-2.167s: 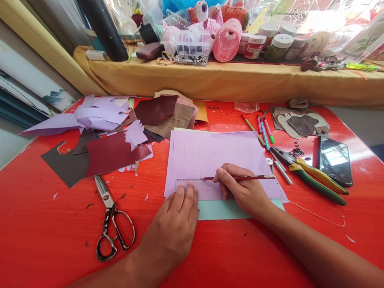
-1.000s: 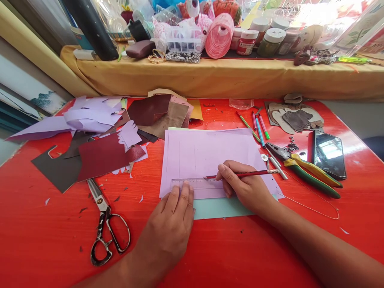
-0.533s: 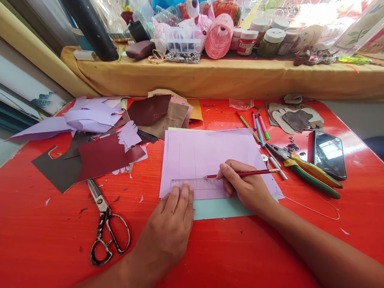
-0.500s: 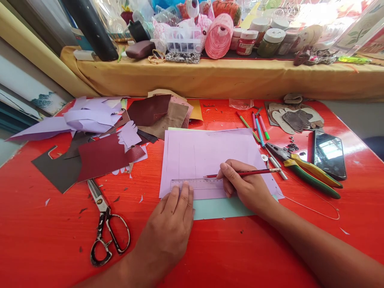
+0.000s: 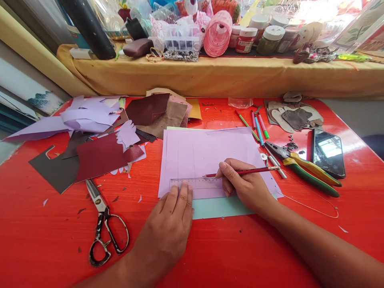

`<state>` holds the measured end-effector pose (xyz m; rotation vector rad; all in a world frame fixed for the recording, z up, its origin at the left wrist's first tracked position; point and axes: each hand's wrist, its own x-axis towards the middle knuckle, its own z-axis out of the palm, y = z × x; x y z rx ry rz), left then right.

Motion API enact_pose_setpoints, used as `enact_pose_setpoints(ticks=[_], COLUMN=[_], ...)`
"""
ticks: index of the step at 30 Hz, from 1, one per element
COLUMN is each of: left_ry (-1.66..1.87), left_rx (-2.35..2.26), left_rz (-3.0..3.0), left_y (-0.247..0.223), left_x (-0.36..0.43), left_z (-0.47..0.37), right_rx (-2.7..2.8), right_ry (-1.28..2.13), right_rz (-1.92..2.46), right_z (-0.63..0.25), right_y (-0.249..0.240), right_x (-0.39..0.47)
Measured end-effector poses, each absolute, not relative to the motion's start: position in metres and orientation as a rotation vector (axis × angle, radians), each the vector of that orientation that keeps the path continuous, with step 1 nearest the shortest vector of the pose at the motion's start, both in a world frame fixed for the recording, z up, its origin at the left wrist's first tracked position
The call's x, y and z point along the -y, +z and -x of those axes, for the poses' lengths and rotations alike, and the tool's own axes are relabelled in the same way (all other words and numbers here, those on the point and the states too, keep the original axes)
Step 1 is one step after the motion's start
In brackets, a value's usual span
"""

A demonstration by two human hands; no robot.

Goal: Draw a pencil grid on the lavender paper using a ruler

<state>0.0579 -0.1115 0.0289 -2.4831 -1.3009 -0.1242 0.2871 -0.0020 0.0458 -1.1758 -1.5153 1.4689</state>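
Fingers, left hand (image 5: pixel 168 230): extended and fairly close together, pinching nothing, tips resting on the clear ruler (image 5: pixel 208 183).
Fingers, right hand (image 5: pixel 246 188): closed narrowly round the red pencil (image 5: pixel 260 170), which slants with its point to the left.
Ruler: lying across the lower part of the purple sheet (image 5: pixel 222 146), crossing near the bottoms of the drawn lines (image 5: pixel 193 160).
Pencil point: at the ruler's upper edge, just right of the second line; whether it presses on the paper, I can't tell.
Marks: two thin upright lines side by side; I can make out no fresh stroke along the ruler.
What that means: the sheet looks partly marked, and its accuracy there seems to depend on the left hand keeping the ruler steady.
Underneath: a teal sheet (image 5: pixel 222 209) showing below the purple one, on the red desk (image 5: pixel 228 256).
Left side: scissors (image 5: pixel 101 205), apart from the paper.
Right side: pliers (image 5: pixel 315 181) beside a phone (image 5: pixel 328 154).
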Motion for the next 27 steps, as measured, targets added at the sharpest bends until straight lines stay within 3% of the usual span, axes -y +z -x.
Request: enact_pose_setpoints(ticks=[27], left_ry=[-0.129], left_rx=[1.323], left_rz=[2.490], left_y=[0.0273], left_x=[0.1129], left_z=[-0.0579], right_rx=[1.599], right_ry=[1.436], right_rz=[1.197], right_z=[-0.2869], right_y=[0.0468], right_x=[0.0016])
